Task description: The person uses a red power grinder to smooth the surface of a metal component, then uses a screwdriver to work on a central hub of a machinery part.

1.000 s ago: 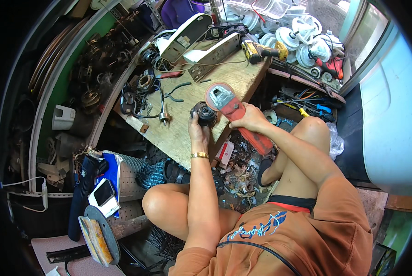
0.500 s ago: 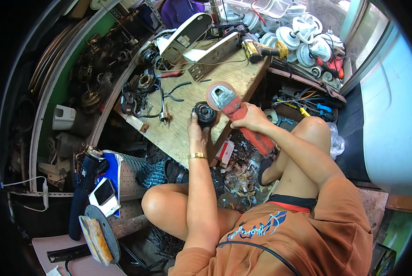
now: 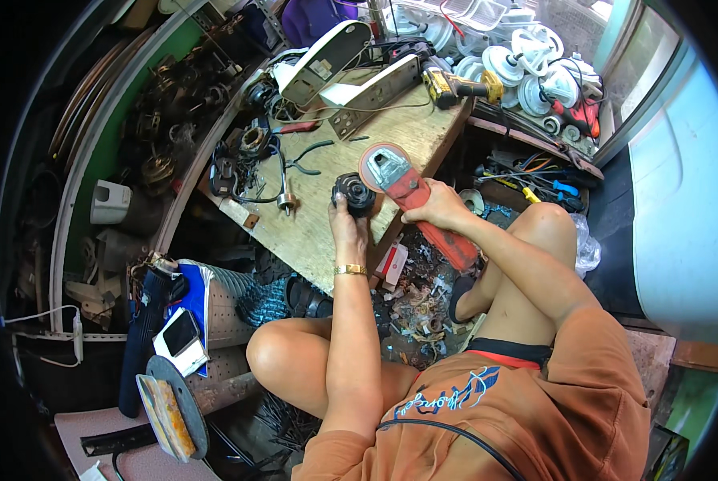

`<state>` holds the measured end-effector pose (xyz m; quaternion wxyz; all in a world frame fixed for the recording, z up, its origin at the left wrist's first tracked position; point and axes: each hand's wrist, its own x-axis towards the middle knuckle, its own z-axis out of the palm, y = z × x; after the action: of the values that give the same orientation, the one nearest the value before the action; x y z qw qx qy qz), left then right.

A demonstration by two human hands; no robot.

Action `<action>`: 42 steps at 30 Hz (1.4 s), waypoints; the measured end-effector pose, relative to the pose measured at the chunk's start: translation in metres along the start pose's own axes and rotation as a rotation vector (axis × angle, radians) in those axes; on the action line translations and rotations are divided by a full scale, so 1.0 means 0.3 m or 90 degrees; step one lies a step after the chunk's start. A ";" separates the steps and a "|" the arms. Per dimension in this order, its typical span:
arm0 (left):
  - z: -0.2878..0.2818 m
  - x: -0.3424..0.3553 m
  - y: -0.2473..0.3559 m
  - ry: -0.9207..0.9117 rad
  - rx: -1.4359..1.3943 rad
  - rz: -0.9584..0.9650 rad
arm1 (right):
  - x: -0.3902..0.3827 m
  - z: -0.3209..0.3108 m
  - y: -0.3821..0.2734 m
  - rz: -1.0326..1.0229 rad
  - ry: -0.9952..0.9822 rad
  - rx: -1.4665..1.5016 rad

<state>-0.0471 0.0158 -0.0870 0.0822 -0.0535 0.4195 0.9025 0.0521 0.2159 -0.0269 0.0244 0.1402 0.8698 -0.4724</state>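
- We see our left hand (image 3: 348, 223) closed partway around a black round part (image 3: 354, 195), the thumb on its near left edge; the other fingers are mostly hidden beneath it.
- That part is held up over the near right area of the wooden table (image 3: 299, 228), its ridged round face turned upward.
- We have our right hand (image 3: 441, 206) wrapped firmly around the body of a red grinder (image 3: 449, 245), its fingers curled about the middle.
- The grinder slants, its head pointing far left and its tail near right; the disc (image 3: 365, 170) lies just beyond the round part, and we cannot tell whether the two touch.
- We wear a gold wristband (image 3: 351, 269) on the left wrist.
- To the left of the round part, we see pliers (image 3: 306, 171) lying with handles spread, and near them a metal piece (image 3: 286, 201).
- Farther off, at the table's far right corner, we see a yellow and black drill (image 3: 453, 86), well apart from both hands.
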 end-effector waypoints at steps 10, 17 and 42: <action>0.027 -0.031 0.016 -0.008 -0.028 -0.017 | 0.002 -0.002 -0.003 0.013 -0.010 -0.001; 0.023 -0.030 0.017 -0.029 -0.030 -0.012 | 0.004 0.006 0.000 0.012 -0.001 -0.008; 0.017 -0.025 0.000 -0.004 -0.021 -0.016 | 0.007 0.005 0.014 0.013 -0.003 -0.005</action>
<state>-0.0399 0.0190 -0.0826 0.0935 -0.0573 0.4033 0.9085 0.0511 0.2172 -0.0316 0.0319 0.1479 0.8700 -0.4692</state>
